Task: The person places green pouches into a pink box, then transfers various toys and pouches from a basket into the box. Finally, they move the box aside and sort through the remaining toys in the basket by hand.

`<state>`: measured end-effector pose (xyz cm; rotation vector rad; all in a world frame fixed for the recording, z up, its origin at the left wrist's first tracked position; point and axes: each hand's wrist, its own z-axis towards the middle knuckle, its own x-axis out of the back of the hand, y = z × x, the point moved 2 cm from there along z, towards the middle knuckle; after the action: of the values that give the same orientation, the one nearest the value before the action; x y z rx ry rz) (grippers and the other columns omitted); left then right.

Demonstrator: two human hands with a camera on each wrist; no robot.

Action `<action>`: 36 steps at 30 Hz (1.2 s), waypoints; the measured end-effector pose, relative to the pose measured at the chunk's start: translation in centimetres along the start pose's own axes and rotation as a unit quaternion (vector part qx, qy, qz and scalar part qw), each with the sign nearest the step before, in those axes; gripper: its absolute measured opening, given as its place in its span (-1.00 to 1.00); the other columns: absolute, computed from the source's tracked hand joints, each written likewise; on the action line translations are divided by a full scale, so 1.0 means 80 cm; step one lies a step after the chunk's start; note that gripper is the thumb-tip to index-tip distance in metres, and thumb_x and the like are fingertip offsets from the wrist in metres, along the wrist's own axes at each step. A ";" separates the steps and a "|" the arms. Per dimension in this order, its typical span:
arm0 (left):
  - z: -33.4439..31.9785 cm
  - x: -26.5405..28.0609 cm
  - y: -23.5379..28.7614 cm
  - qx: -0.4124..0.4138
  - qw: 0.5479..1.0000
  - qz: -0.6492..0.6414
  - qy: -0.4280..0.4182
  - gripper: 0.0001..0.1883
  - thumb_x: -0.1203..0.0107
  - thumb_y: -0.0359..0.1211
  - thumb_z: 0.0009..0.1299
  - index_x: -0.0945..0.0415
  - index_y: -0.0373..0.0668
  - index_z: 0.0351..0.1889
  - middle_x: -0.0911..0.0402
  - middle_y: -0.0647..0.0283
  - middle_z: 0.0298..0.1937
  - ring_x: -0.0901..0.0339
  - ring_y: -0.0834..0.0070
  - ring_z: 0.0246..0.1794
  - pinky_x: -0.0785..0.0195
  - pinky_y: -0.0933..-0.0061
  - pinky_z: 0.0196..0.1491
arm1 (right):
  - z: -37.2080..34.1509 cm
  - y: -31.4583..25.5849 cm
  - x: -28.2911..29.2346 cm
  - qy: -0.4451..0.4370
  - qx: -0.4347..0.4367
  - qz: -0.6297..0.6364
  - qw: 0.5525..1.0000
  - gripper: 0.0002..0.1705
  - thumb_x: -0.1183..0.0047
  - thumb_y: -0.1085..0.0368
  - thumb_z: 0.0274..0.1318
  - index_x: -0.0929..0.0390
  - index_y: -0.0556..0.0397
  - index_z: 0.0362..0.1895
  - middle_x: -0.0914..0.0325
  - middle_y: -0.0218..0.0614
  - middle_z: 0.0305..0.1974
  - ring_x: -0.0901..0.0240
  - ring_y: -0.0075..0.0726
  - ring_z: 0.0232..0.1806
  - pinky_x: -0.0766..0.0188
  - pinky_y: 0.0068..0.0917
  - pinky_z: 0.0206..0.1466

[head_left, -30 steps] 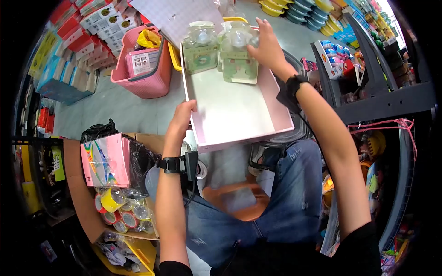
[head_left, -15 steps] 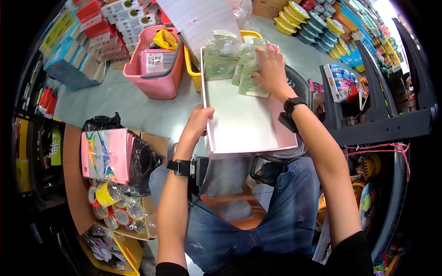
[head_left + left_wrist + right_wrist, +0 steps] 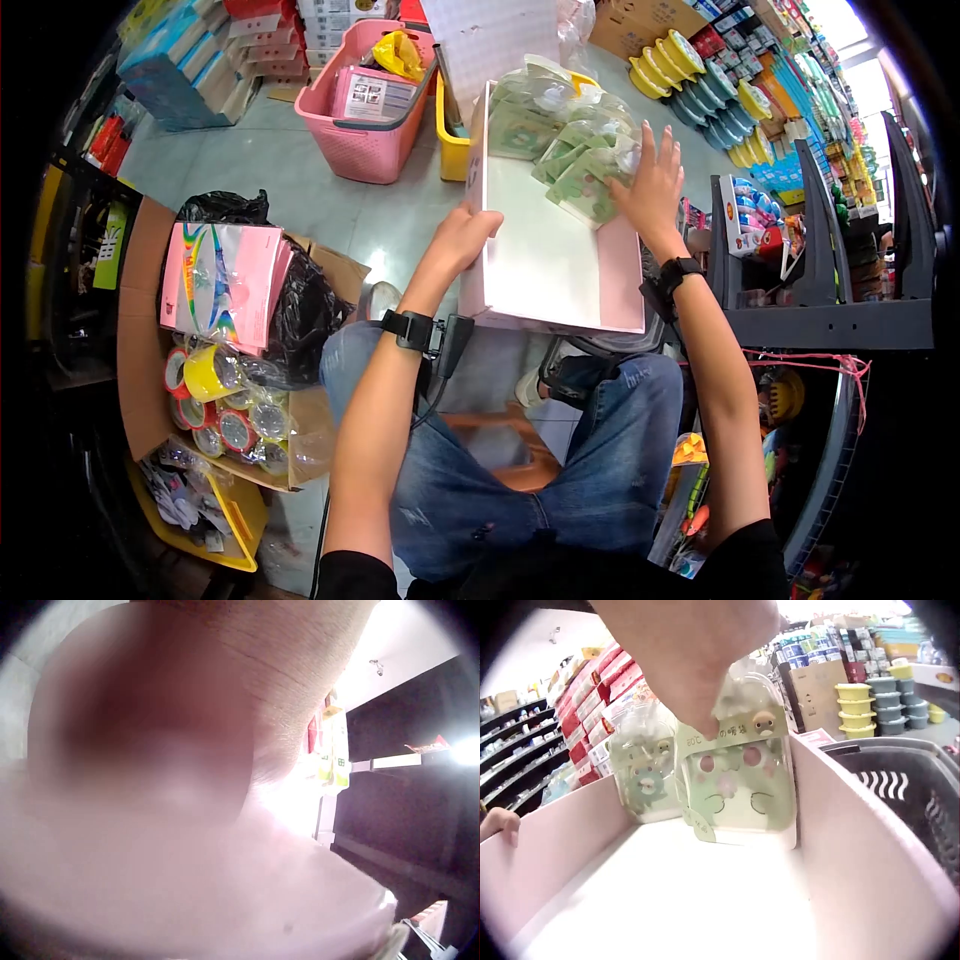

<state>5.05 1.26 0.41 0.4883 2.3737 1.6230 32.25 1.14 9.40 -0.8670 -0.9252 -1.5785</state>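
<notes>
1. The left hand [image 3: 470, 235] grips the side wall of the box [image 3: 530, 270], thumb hooked over the rim; the left wrist's own view is too blurred to add more.
2. The right hand [image 3: 652, 188] is at the far right of the box, fingers straight and apart, its thumb against the front pack [image 3: 583, 195]. How hard it presses, I cannot tell.
3. Green packs [image 3: 522, 132] stand in the far end of the box, overlapping; the front pack is beside the right wall, a cartoon face showing.
4. The box itself is just beyond the person's knees, with a dark basket [image 3: 900, 757] close outside its right wall.
5. Over to the left are a yellow bin [image 3: 455, 157] and a pink basket [image 3: 358, 150].
6. Nearer, a carton [image 3: 145, 330] holds tape rolls [image 3: 237, 430] and a black bag [image 3: 305, 335].
</notes>
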 end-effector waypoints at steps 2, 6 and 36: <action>-0.010 0.000 0.011 0.016 1.000 -0.010 -0.010 -0.71 0.05 -0.09 0.15 -0.29 -0.11 -0.44 -0.28 0.33 -0.54 -0.21 0.56 -0.60 -0.02 0.51 -0.60 | 0.007 -0.001 0.009 0.002 0.023 -0.021 1.000 0.14 -0.37 0.10 -0.25 0.05 -0.10 0.41 0.04 0.08 0.38 0.04 0.33 0.37 -0.10 0.19 0.27; -0.008 0.001 0.010 0.036 0.999 -0.005 -0.015 -0.70 0.05 -0.08 0.15 -0.30 -0.11 -0.44 -0.27 0.34 -0.55 -0.20 0.55 -0.61 -0.01 0.52 -0.60 | 0.033 0.010 -0.018 -0.039 0.027 0.077 0.996 0.05 -0.35 0.18 -0.27 -0.05 -0.01 0.36 -0.17 0.09 0.26 -0.16 0.25 0.27 -0.21 -0.04 0.24; 0.003 -0.002 -0.003 0.000 1.000 0.005 0.006 -0.71 0.06 -0.09 0.17 -0.31 -0.13 -0.44 -0.25 0.37 -0.60 -0.16 0.57 -0.66 0.01 0.49 -0.61 | 0.061 -0.030 -0.004 -0.059 0.277 0.036 0.958 -0.57 -0.14 0.25 0.00 -0.49 -0.01 0.03 -0.35 -0.19 0.17 -0.22 -0.02 0.24 -0.12 -0.13 0.29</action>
<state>5.26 1.28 0.08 0.4928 2.3846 1.6339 30.30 5.96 10.95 -0.5874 -1.3238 -1.1214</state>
